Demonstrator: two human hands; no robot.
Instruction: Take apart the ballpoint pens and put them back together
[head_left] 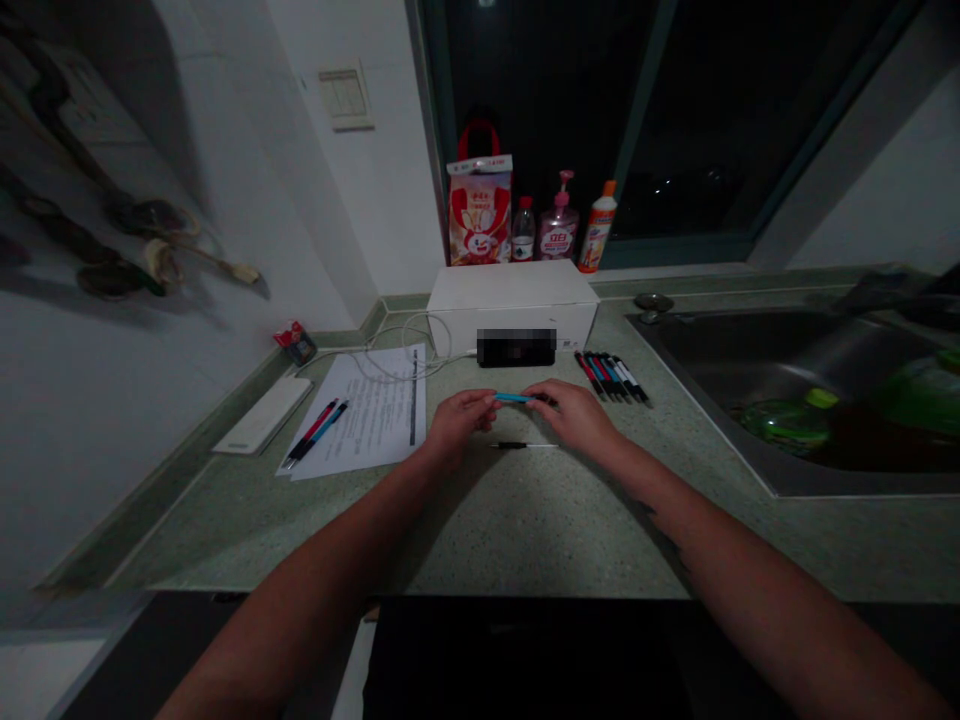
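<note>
My left hand (459,420) and my right hand (574,415) meet over the green speckled counter (525,520), both pinched on one blue pen (514,398) held level between them. The left fingers grip its blue barrel, the right fingers its dark end. Just below the hands a thin pen refill (523,445) lies on the counter. A row of several pens (613,377) lies to the right of my hands. Two more pens (315,433), one red and one blue, rest on a printed sheet of paper (371,410) at the left.
A white box (513,298) stands at the back with a dark device (516,347) and a white cable (397,355) in front. Behind it are a red bag (480,205) and bottles (559,225). A steel sink (795,390) with green items lies right; a white flat object (262,413) lies left.
</note>
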